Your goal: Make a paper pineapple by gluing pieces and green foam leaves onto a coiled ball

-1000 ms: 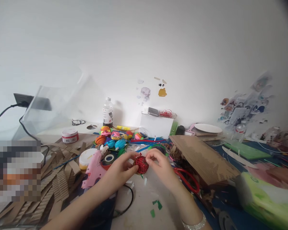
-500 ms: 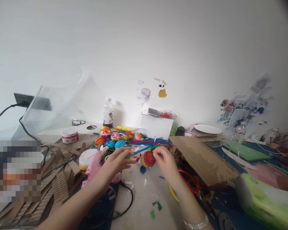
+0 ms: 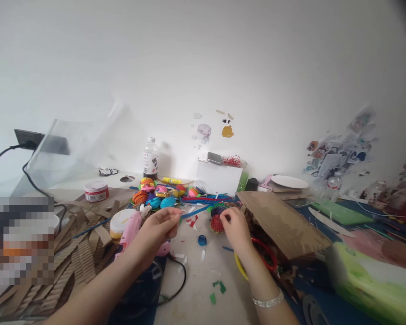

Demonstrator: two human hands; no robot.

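My left hand [image 3: 165, 222] is closed, thumb and fingertips pinched at the near end of a blue paper strip [image 3: 196, 211]. Beside the fingertips of my right hand [image 3: 236, 229] sits a round red coiled paper piece [image 3: 217, 224] with a yellowish lower rim. Those fingers are pinched together at its right edge; whether they grip it I cannot tell. Just behind it is a dark coiled disc [image 3: 218, 210]. A small blue coil [image 3: 202, 240] rests on the table between my hands. Red and white paper scraps [image 3: 191, 221] lie near the strip.
A pink glue gun [image 3: 131, 228] and a white-lidded jar [image 3: 121, 221] stand left, by corrugated cardboard strips [image 3: 84, 253]. Colourful coiled pieces [image 3: 155, 194] are heaped behind. A cardboard sheet [image 3: 284, 223] and a green-and-white pack [image 3: 368, 275] lie right. A black cable [image 3: 182, 280] curves in front.
My left hand has closed from spread fingers onto the blue strip's end. The red coiled piece has shifted right and turned, showing the dark disc behind it. My right hand has moved slightly right.
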